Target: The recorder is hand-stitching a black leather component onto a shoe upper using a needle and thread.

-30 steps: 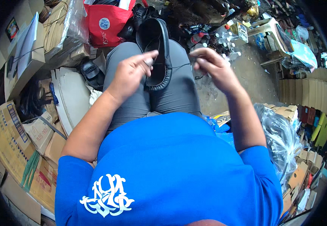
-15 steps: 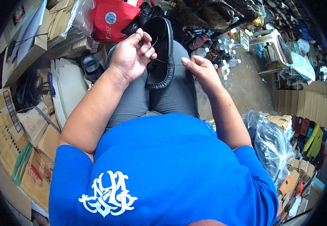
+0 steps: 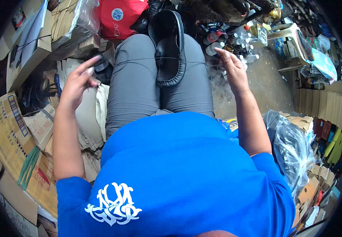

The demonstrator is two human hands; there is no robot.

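Observation:
A black moccasin-style shoe with a gathered seam round its toe is held between my knees, its opening facing up. A thin dark thread crosses the shoe and stretches out over both thighs. At its left end, my left hand is off beside my left thigh, fingers partly bent round the thread and the index finger pointing out. My right hand is right of my right knee, thumb and fingers closed on the other end. Any needle is too small to make out.
A red bag and another black shoe lie beyond and beside my left knee. Cardboard boxes crowd the left. Several plastic bottles, a white plastic chair and a clear plastic bag are on the right.
Both hands have moved apart, the left one far out to the left from above the shoe, the right one slightly right. The thread is now drawn out across my thighs.

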